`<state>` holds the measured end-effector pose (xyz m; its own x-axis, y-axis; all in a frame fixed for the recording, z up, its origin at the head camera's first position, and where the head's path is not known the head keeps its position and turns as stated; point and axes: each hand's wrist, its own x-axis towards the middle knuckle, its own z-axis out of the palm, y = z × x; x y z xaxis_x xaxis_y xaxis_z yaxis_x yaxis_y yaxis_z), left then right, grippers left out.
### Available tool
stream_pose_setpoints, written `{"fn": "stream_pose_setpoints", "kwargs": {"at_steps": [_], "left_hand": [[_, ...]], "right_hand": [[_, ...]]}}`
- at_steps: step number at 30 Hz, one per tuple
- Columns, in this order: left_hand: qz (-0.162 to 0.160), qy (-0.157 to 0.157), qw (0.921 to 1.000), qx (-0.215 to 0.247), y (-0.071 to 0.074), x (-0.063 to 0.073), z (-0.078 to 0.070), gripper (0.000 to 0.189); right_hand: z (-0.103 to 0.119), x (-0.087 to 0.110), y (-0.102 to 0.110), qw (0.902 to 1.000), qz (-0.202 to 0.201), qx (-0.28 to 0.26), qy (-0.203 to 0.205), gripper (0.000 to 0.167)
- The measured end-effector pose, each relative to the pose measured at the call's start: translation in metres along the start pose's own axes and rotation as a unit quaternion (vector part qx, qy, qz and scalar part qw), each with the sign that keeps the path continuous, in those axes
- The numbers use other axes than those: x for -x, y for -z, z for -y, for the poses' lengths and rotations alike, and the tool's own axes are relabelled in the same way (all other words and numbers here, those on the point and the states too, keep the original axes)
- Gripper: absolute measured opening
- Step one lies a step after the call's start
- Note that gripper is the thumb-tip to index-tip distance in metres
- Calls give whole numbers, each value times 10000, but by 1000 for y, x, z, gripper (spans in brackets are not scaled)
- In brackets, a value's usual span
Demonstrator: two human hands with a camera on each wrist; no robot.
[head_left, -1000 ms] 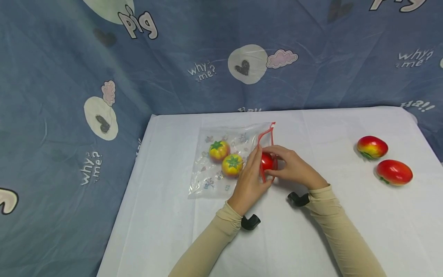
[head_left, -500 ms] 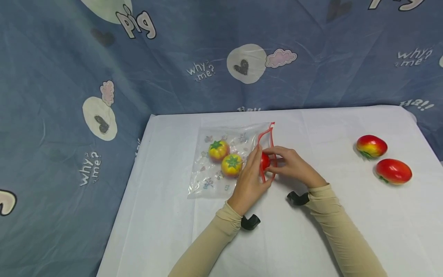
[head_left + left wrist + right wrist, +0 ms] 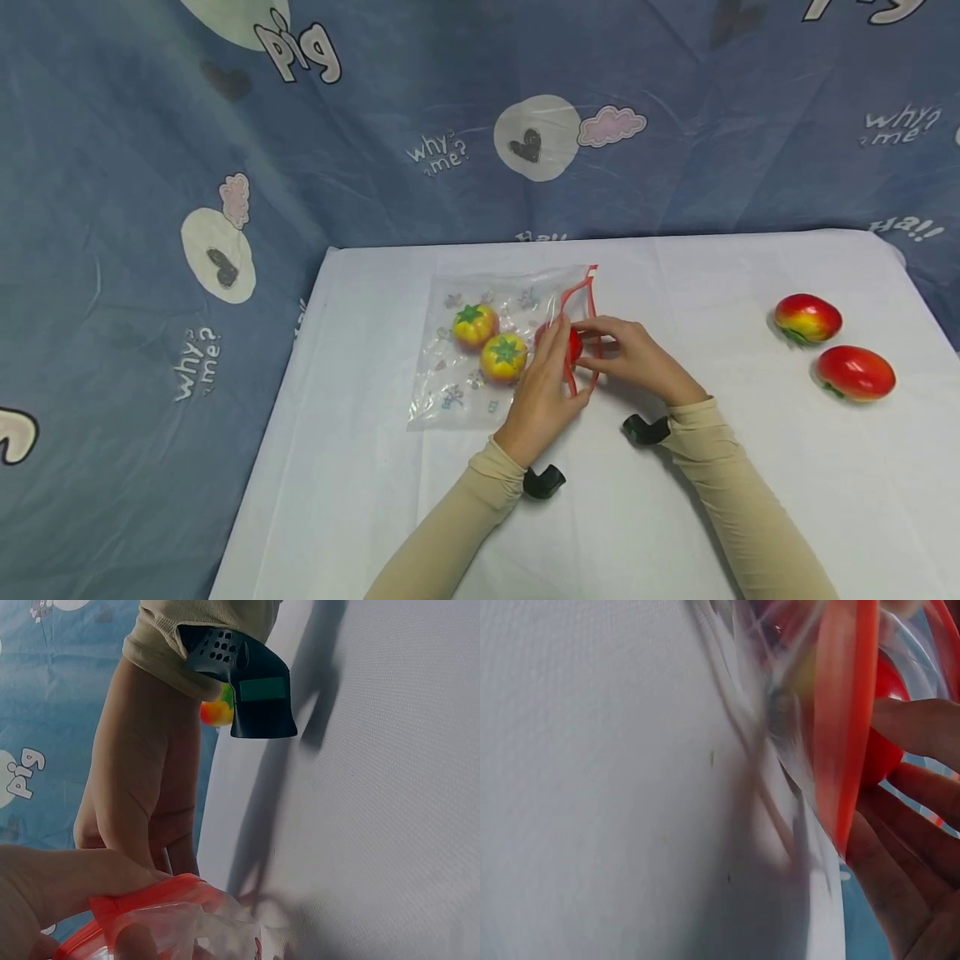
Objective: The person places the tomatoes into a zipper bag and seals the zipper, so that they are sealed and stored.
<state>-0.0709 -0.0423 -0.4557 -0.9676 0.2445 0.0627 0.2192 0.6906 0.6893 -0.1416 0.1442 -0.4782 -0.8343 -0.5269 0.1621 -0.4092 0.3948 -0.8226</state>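
Observation:
A clear zip bag (image 3: 442, 400) with red closure strips lies on the white table, its mouth facing right. Inside it sit two yellow-orange toy fruits (image 3: 476, 326) with green star-shaped tops. My left hand (image 3: 538, 404) holds the mouth, the thumb (image 3: 82, 881) on the red strip (image 3: 142, 896) in the left wrist view. In the mouth is a glossy red toy fruit (image 3: 575, 344), gripped between the thumb and fingers of my right hand (image 3: 637, 360). In the right wrist view the red strip (image 3: 847, 712) crosses in front of the fruit. My left fingers hide part of it from above.
Two red-and-yellow oval toy fruits (image 3: 807, 319) lie at the table's right side. Behind the table (image 3: 337, 467) hangs a blue printed cloth (image 3: 405, 75). A black wrist camera (image 3: 543, 482) sits low beside the left wrist, another (image 3: 645, 431) beside the right.
The red fruit has shifted left, deeper into the bag's mouth, and part of it now shows beyond my left fingers. My right fingers follow it slightly. My left hand stays in place.

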Motion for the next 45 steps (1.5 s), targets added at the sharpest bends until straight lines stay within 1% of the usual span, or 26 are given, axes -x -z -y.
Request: {"fn": "stream_pose_setpoints", "kwargs": {"at_steps": [5, 9, 15, 20, 27, 33, 37, 43, 45], "left_hand": [[20, 48, 10000, -63, 0, 1, 0, 107], [20, 52, 9999, -99, 0, 1, 1, 109], [-54, -86, 9999, -41, -1, 1, 2, 111], [-82, -203, 9998, 11, 0, 1, 1, 109], [-129, -269, 9996, 12, 0, 1, 2, 107], [-203, -333, 9992, -1, 0, 0, 2, 107], [-208, -345, 9992, 26, 1, 1, 2, 107], [-215, -345, 9992, 3, 3, 1, 1, 105], [-230, -347, 9991, -17, 4, 1, 0, 104]], "right_hand": [[0, -5, -3, 9999, 98, -48, -9, 53], [0, -12, -6, 9998, 176, -54, 57, 49], [-2, -21, -9, 9996, 259, -127, 64, 42], [-1, -29, -12, 9989, 400, -244, 64, 36], [0, -39, -19, 9987, 496, -131, 21, 27], [0, -45, -23, 9989, 458, 78, -72, 21], [1, -46, -24, 9988, 470, -48, -107, 21], [0, -49, -27, 9981, 547, -276, -45, 25], [-1, -51, -29, 9982, 542, -275, -14, 24]]}}
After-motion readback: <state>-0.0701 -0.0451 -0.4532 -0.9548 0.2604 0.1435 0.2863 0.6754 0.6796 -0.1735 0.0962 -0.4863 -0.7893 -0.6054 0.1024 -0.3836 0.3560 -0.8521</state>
